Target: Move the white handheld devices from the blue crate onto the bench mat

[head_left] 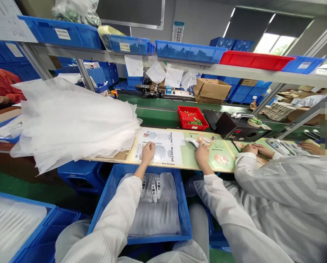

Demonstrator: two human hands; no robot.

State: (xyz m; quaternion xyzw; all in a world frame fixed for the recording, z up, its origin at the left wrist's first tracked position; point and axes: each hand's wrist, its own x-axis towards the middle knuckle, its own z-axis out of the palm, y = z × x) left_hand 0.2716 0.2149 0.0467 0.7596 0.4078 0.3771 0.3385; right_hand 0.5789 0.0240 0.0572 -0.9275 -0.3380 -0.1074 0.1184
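The left hand point(147, 153) rests in a loose clench on a long printed paper mouse-pad sheet point(163, 146), holding nothing visible, while the right hand point(202, 153) grasps a small white plastic device point(192, 142) just above the sheet's green panel; three slim white devices point(154, 191) lie on clear plastic film point(152, 219) in a blue plastic crate point(138, 168) below

Bright, even indoor light fills the scene, and daylight from a window point(274, 40) at upper right burns out to white. The white plastic sheeting point(75, 124) shows soft glare, the left hand point(147, 153) and right hand point(202, 153) cast faint shadows, and the wide lens bows the shelf point(196, 65).
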